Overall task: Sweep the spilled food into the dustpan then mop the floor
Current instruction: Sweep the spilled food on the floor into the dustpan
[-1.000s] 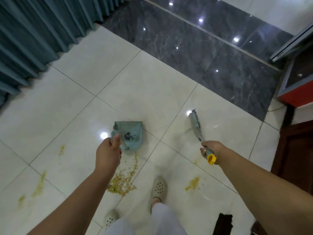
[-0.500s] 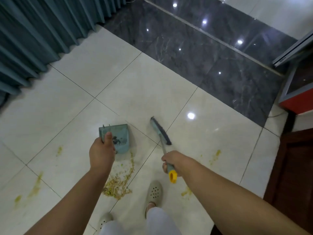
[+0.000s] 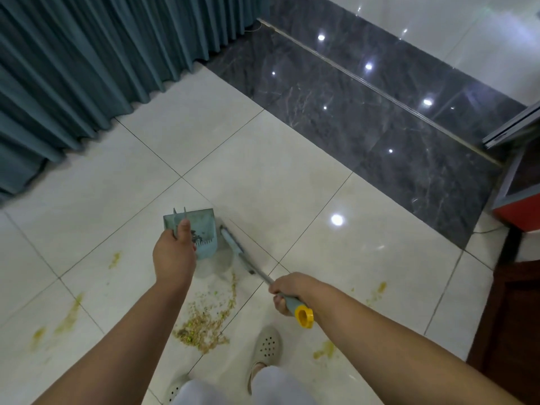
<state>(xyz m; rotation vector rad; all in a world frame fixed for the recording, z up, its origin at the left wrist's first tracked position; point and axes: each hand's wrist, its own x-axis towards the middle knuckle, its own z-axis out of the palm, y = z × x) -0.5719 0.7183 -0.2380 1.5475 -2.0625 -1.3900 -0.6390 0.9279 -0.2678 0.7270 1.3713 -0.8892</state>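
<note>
Tiled floor (image 3: 263, 176) bears spilled food (image 3: 204, 320) beside dark-specked dustpan (image 3: 204, 229).

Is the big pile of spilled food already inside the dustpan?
No, the pile of spilled food lies on the white tile near the feet, outside the dustpan that the left hand holds.

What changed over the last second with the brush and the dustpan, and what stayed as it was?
The right hand swung the brush leftward across the floor, from well off to the right to right beside the dustpan. Nothing was picked up or released: the left hand keeps its grip on the dustpan. The main pile of spilled food and the scattered smears lie unswept.
</note>
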